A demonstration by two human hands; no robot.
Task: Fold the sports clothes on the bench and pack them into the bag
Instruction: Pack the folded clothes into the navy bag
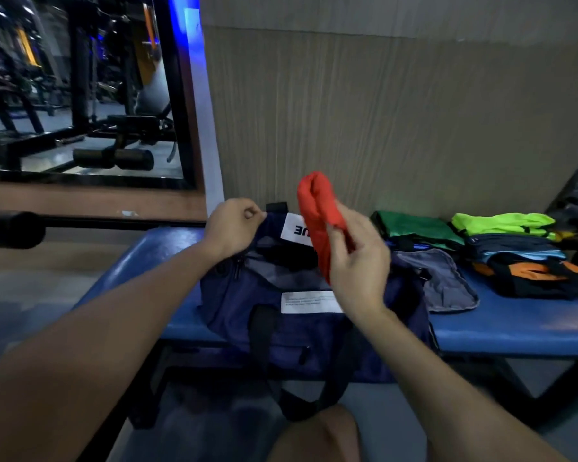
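Note:
A navy duffel bag (247, 305) with white labels sits open on the blue bench (531, 325). My left hand (231, 225) pinches the far edge of the bag's opening. A folded red garment (317, 211) stands upright above the opening, gripped from the right by my right hand (357, 258). The bag's grey-lined flap (444, 281) lies open to the right. Folded clothes lie further right on the bench: a green piece (417, 228), a neon yellow piece (504, 223), and a dark stack with blue and orange trim (528, 268).
A wood-grain wall panel (381, 111) rises right behind the bench. To the left, a large mirror (80, 88) reflects gym machines. A black padded bar (10, 228) juts in at the left edge. My knee (314, 438) is below the bag's hanging straps.

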